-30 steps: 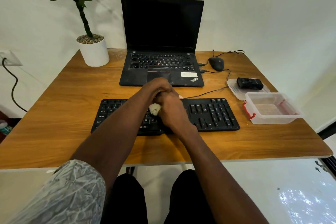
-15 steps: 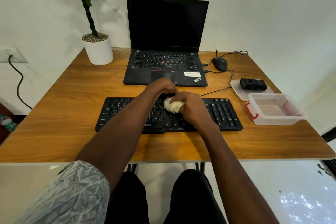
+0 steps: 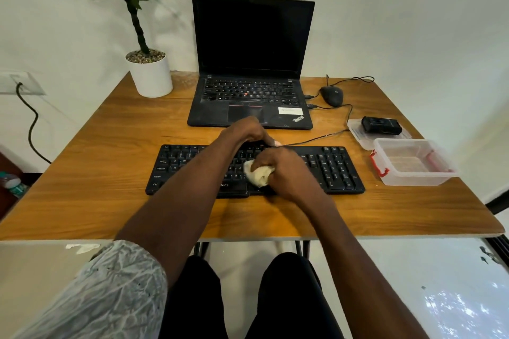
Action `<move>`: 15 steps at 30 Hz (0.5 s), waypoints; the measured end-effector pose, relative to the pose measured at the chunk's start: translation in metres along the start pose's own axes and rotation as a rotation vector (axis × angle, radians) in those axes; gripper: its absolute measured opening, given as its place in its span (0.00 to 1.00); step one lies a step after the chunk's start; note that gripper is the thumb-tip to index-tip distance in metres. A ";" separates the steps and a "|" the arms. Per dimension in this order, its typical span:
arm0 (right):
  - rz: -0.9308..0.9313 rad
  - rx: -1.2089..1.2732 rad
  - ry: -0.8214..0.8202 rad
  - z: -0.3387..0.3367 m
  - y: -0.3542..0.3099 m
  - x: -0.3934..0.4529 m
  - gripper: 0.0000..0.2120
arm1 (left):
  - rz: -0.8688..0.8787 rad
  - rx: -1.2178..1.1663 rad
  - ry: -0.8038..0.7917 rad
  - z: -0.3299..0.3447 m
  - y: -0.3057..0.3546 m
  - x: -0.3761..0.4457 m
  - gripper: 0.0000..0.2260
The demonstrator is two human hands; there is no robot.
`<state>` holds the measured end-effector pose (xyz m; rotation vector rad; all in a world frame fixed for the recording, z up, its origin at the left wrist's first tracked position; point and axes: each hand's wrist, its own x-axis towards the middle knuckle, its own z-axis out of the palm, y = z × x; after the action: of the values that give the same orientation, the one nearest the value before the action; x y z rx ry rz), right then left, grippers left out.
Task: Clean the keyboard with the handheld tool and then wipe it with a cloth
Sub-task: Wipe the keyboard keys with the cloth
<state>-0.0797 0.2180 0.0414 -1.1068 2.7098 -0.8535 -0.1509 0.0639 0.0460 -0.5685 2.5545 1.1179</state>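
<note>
A black keyboard [image 3: 330, 168] lies across the middle of the wooden desk [image 3: 110, 173]. My right hand [image 3: 289, 173] grips a bunched cream cloth [image 3: 259, 175] and presses it on the keys near the keyboard's middle. My left hand [image 3: 245, 132] sits at the keyboard's back edge with its fingers curled over that edge; my forearm hides the keys beneath it. The black handheld tool [image 3: 381, 125] lies on a clear lid [image 3: 358, 133] at the right.
An open black laptop [image 3: 250, 102] stands behind the keyboard, with a wired mouse [image 3: 332, 95] to its right. A clear plastic box [image 3: 440, 176] with red clips sits right of the keyboard. A potted plant [image 3: 150, 74] is at the back left.
My right hand has slid the cloth rightward along the keys, then a little toward the front edge. My left hand has stayed at the back edge.
</note>
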 end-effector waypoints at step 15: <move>0.149 0.065 0.033 -0.002 0.002 -0.028 0.16 | 0.007 -0.041 -0.004 0.002 -0.001 -0.005 0.23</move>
<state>-0.0611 0.2390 0.0385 -0.8737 2.7283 -0.9356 -0.1457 0.0658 0.0460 -0.5664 2.5379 1.1747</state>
